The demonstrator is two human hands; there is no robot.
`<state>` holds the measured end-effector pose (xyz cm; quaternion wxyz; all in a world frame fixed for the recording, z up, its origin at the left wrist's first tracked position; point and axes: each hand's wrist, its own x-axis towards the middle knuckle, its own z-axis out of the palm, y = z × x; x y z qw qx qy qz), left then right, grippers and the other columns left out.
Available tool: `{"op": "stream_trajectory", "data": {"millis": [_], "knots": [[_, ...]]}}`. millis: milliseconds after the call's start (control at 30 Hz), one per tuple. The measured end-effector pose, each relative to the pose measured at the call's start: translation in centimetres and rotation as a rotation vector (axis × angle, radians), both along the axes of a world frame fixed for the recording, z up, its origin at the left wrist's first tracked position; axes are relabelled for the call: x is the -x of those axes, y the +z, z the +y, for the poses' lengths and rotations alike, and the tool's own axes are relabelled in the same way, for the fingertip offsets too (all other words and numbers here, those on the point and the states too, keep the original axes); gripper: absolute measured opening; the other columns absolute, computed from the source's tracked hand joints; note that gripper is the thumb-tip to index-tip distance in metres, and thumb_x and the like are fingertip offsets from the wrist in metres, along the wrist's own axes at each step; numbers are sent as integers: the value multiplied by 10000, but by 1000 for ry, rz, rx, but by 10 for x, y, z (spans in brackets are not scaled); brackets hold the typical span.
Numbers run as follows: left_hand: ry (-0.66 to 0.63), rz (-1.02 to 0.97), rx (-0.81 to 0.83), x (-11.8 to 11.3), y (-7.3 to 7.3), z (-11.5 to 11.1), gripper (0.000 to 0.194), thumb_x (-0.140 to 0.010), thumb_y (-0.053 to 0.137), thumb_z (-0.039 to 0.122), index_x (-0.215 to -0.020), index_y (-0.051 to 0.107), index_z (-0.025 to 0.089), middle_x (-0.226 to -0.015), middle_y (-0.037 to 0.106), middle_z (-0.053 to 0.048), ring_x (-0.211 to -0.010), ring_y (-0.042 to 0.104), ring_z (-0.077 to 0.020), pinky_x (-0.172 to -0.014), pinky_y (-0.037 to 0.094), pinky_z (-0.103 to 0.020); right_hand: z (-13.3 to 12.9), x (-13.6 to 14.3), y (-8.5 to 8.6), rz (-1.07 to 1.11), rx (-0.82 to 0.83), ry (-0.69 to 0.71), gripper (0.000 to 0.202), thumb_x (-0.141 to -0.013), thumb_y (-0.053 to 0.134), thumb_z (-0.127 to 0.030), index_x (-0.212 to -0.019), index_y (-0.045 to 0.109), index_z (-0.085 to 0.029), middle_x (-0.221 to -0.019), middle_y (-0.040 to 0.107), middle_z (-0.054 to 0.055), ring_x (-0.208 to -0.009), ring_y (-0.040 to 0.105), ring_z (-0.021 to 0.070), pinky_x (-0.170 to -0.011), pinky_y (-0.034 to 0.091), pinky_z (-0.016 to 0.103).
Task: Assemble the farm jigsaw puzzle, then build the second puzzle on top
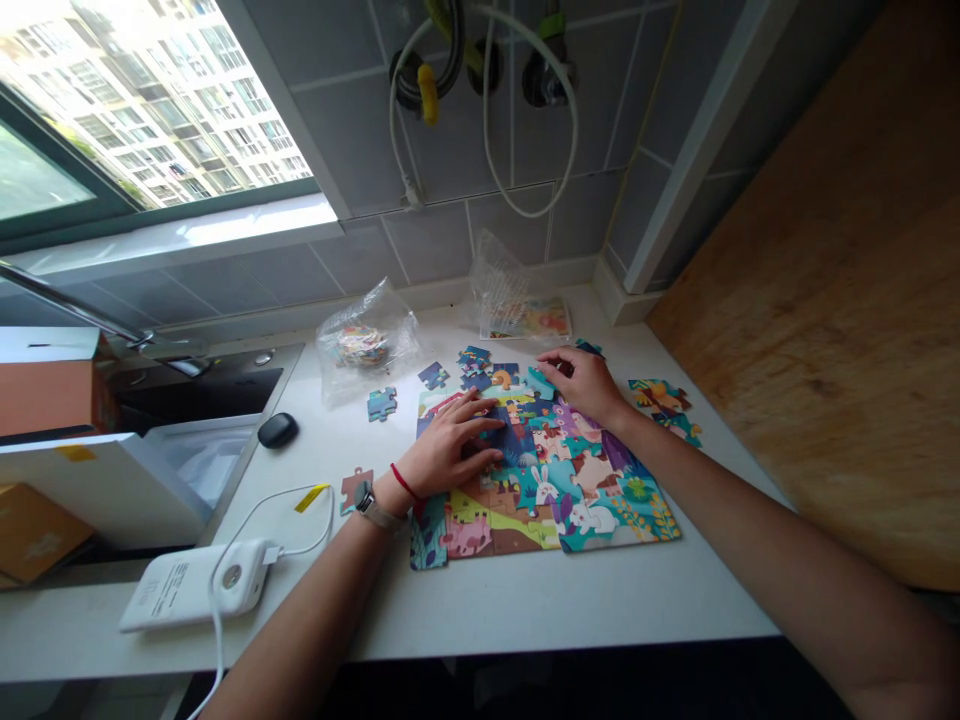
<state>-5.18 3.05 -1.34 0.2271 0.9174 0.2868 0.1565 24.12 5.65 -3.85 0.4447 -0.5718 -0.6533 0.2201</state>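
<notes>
A partly joined jigsaw puzzle [525, 535] with bright animal pictures lies flat on the white counter. My left hand [454, 445] rests palm down over its left part, fingers spread, hiding some of the picture. At the puzzle's far edge, my right hand [583, 383] has thumb and fingers pinched at a teal puzzle piece [538, 383]. Loose puzzle pieces [474, 360] lie just beyond the far edge. More single pieces sit to the left, including a blue-green piece [382, 403] and a brown piece [355, 488], partly behind my left wrist.
Several loose pieces [664, 398] lie right of my right forearm. A clear bag of pieces [364, 345] and another plastic bag by a picture card [551, 318] stand near the wall. A black mouse-like object [277, 430], a cabled white power bank [199, 585] and a sink [217, 385] are left.
</notes>
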Motion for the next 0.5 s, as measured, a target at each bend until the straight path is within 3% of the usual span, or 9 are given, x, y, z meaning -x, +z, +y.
{"op": "stream_trajectory", "data": {"millis": [100,267,500], "knots": [[113,-18,-67,2,-4,2,372,-1035,597,457,-1323,693,241,-1573,530,-117,-1534,404,-349,-1271,359,-589,3,-3,-5,140,31,-47,337,-868,707,-484,-994,776,-179,-823,762,62,-651,678,191,-641,565,316],[315,67,-126,6,-14,6,408,-1055,550,467,-1378,677,253,-1637,443,-122,-1576,303,-407,-1252,352,-634,5,-4,-11,338,104,-42,393,-816,762,-529,-1005,741,-186,-885,773,83,-728,760,234,-661,613,334],[322,130,-146,9,-21,11,446,-1065,522,491,-1440,639,279,-1625,478,-93,-1575,310,-392,-1251,355,-624,7,-6,-10,17,-56,-82,170,-833,734,-355,-878,783,-198,-892,751,75,-717,692,199,-735,593,338]]}}
